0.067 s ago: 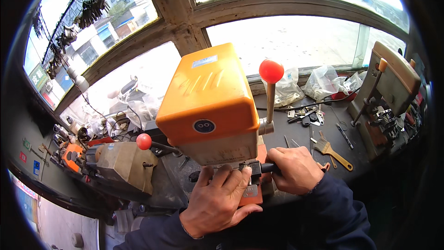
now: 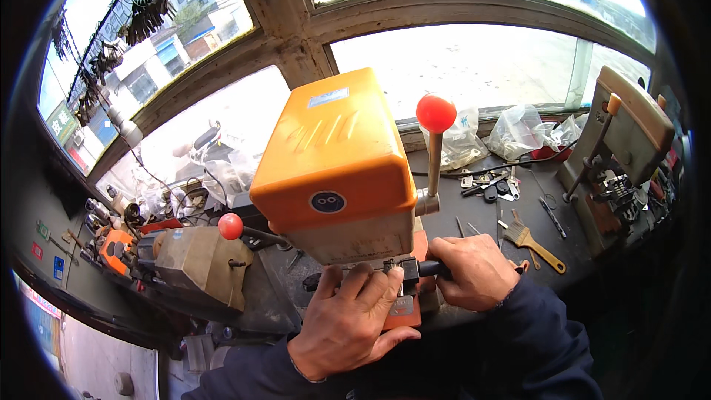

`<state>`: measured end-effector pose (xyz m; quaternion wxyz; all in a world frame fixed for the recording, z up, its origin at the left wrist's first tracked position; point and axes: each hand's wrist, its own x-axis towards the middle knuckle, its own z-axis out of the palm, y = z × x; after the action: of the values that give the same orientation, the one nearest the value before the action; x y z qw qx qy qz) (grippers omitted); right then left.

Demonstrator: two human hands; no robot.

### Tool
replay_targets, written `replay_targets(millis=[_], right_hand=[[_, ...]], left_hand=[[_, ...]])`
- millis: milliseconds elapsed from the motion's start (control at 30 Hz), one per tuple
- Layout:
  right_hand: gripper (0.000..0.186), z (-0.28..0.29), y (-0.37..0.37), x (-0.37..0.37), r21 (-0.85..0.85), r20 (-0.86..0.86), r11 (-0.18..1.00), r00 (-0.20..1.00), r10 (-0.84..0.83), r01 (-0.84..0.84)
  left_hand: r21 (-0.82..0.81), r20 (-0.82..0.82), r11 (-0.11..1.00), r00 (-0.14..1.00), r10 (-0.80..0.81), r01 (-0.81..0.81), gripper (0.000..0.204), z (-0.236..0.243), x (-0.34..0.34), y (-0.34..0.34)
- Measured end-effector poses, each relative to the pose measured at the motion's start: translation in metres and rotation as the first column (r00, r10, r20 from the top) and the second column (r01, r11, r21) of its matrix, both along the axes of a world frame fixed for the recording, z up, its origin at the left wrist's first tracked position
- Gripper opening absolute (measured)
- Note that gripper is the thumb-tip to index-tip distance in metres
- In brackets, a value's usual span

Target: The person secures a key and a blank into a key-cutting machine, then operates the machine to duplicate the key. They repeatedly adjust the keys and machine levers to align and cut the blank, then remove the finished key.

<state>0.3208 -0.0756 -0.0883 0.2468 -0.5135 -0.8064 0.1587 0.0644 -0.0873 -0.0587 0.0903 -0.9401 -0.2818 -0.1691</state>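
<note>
A key machine with an orange cover (image 2: 326,155) fills the middle, with red-knobbed levers (image 2: 436,112) at its sides. My left hand (image 2: 349,318) grips the dark clamp (image 2: 406,270) at its orange base, fingers bent over it and thumb low at the front; some fingertips rest near small metal parts too small to make out. My right hand (image 2: 474,270) is closed on a black handle (image 2: 429,268) at the clamp's right. The cover stands just above both hands.
A beige machine (image 2: 615,126) stands right; another machine (image 2: 192,263) and small tools sit left. Keys (image 2: 492,191), a paintbrush (image 2: 537,244) and plastic bags (image 2: 511,133) lie on the dark bench (image 2: 466,207) under windows. Hanging key bunches (image 2: 144,18) line the upper left.
</note>
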Motion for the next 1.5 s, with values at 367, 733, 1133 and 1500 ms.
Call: replay_targets(millis=[367,733,1133,1500], right_hand=[[0.031,0.006,0.007,0.004,-0.127,0.053,0.992,0.998,0.024,-0.017],[0.055,0.000,-0.035,0.007,0.034,-0.326,0.995,0.942,-0.079,0.095],[0.038,0.032,-0.068,-0.075,0.415,-0.079,0.910,0.995,0.053,-0.015],[0.025,0.032,-0.041,-0.118,0.412,0.060,0.910,0.995,-0.085,0.053]], left_hand=[[-0.030,-0.014,0.999,1.000,0.011,-0.011,0.092,0.003,0.001,-0.001],[-0.039,0.277,0.999,0.961,0.022,-0.012,0.077,-0.011,-0.033,-0.015],[-0.480,0.672,0.865,0.696,0.253,0.149,0.029,-0.056,-0.075,0.025],[-0.459,0.697,0.877,0.670,0.255,0.145,0.021,-0.079,-0.070,0.036]])
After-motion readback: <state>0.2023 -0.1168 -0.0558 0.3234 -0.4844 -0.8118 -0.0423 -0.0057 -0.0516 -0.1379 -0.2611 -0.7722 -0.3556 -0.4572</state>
